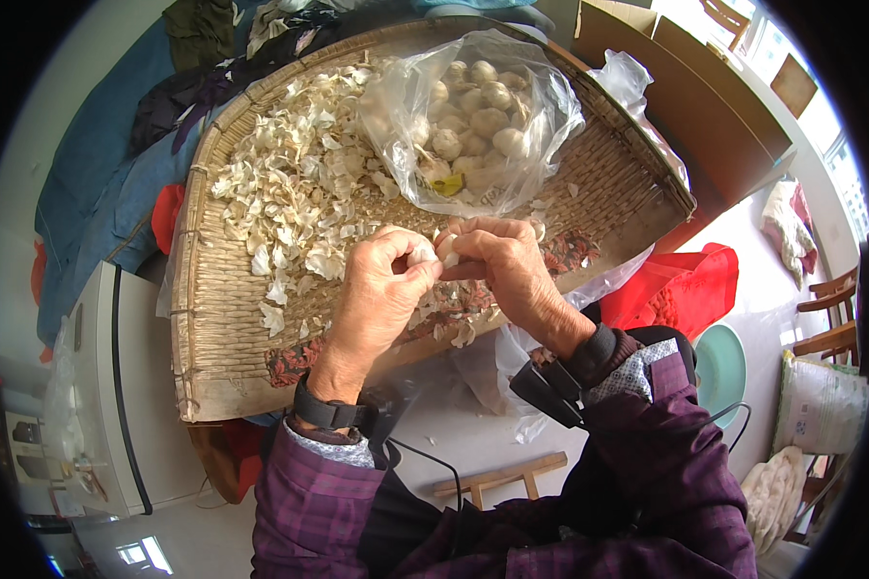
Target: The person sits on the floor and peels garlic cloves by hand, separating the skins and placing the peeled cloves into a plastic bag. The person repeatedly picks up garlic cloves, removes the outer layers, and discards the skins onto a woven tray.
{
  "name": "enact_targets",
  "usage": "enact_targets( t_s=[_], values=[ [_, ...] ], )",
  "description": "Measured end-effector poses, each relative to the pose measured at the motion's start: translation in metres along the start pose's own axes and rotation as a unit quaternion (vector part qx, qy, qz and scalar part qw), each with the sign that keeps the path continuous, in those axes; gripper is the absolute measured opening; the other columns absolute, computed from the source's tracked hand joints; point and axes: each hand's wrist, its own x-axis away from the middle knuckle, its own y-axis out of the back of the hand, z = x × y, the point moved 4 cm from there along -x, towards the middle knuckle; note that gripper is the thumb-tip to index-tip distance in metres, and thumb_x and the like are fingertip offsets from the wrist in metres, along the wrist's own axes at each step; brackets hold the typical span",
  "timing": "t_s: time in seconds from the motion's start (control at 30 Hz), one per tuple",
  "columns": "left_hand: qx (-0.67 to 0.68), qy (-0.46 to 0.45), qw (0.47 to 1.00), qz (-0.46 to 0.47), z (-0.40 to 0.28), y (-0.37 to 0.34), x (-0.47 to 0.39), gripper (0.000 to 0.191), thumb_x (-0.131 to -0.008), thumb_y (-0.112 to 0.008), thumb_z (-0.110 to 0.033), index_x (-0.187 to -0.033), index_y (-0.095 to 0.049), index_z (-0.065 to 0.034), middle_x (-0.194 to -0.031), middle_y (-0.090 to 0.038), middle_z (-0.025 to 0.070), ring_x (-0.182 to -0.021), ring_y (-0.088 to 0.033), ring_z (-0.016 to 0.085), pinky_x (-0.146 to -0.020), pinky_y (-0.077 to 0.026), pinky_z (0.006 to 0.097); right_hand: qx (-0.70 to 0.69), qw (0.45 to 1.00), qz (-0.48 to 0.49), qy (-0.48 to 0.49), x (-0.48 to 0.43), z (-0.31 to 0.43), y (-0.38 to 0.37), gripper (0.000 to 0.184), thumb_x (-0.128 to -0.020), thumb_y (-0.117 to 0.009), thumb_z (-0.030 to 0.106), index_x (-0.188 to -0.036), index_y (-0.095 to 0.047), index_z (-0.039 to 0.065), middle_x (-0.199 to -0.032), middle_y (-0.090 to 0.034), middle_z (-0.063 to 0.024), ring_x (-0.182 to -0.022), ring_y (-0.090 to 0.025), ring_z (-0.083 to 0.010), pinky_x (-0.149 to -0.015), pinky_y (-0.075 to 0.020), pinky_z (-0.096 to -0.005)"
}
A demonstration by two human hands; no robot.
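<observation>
Over the front part of a woven winnowing basket [210,304] my two hands meet, fingertips almost touching. Between thumb and fingers, my left hand [384,282] pinches a pale garlic piece [421,253]. My right hand [503,257] grips another whitish garlic piece [447,250] right beside it; fingers partly cover both. Just beyond my hands lies a clear plastic bag [405,166], its mouth open, filled with whole garlic bulbs [489,123]. Dry garlic skins [311,181] are heaped in the basket to the left of the bag. A patterned red and black cloth [290,362] lies along the basket's near edge.
At the right stand a red bag [681,286] and a light green basin [720,369]. A large cardboard box [695,108] is behind the basket's right end. A white cabinet [94,383] stands at left. Cables run from the black wrist straps [333,412].
</observation>
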Motion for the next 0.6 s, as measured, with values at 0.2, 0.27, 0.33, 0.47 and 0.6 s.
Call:
enact_targets(
  t_s=[0.2,0.27,0.33,0.47,0.6],
  values=[
    [0.075,0.024,0.997,-0.018,-0.0100,0.0034,0.0007,0.008,-0.084,-0.063,0.003,-0.077,-0.058,0.0010,-0.088,-0.059,0.0022,-0.078,-0.054,0.008,-0.070,-0.047,0.0235,-0.128,0.990,0.036,-0.045,-0.0043,-0.0061,0.0016,0.024,-0.089,-0.052,0.011,-0.098,-0.061,-0.010,-0.098,-0.065,-0.0125,-0.090,-0.066,-0.0238,-0.089,-0.0545,-0.0361],
    [0.064,0.021,0.998,-0.014,-0.0111,0.0041,0.0005,0.008,-0.084,-0.062,0.004,-0.077,-0.058,0.0011,-0.089,-0.059,0.0021,-0.079,-0.054,0.007,-0.071,-0.047,0.0232,-0.151,0.987,0.035,-0.048,-0.0064,-0.0084,0.0005,0.023,-0.090,-0.053,0.011,-0.098,-0.061,-0.010,-0.100,-0.065,-0.0127,-0.091,-0.066,-0.0234,-0.091,-0.0533,-0.0352],
    [0.055,0.018,0.998,-0.013,-0.0105,0.0041,0.0002,0.009,-0.084,-0.062,0.004,-0.077,-0.057,0.0012,-0.090,-0.059,0.0021,-0.081,-0.054,0.007,-0.072,-0.047,0.0228,-0.141,0.989,0.030,-0.042,-0.0067,-0.0098,-0.0005,0.022,-0.091,-0.055,0.011,-0.100,-0.061,-0.009,-0.101,-0.065,-0.0126,-0.091,-0.066,-0.0228,-0.092,-0.0526,-0.0342],
    [0.059,0.016,0.998,-0.009,-0.0068,0.0025,-0.0002,0.007,-0.084,-0.061,0.004,-0.080,-0.058,0.0007,-0.092,-0.060,0.0021,-0.082,-0.054,0.007,-0.073,-0.047,0.0222,-0.073,0.996,0.018,-0.037,-0.0040,-0.0104,0.0017,0.020,-0.093,-0.058,0.009,-0.104,-0.060,-0.008,-0.101,-0.065,-0.0120,-0.093,-0.066,-0.0217,-0.091,-0.0522,-0.0324],
    [0.091,0.047,0.995,-0.014,-0.0031,0.0074,0.0006,0.012,-0.087,-0.064,-0.001,-0.098,-0.066,0.0026,-0.096,-0.062,0.0022,-0.083,-0.055,0.007,-0.078,-0.047,0.0224,-0.079,0.995,0.007,-0.053,-0.0048,-0.0113,0.0061,0.020,-0.094,-0.057,0.009,-0.106,-0.059,-0.008,-0.101,-0.064,-0.0119,-0.093,-0.066,-0.0211,-0.089,-0.0524,-0.0315]
  ],
)
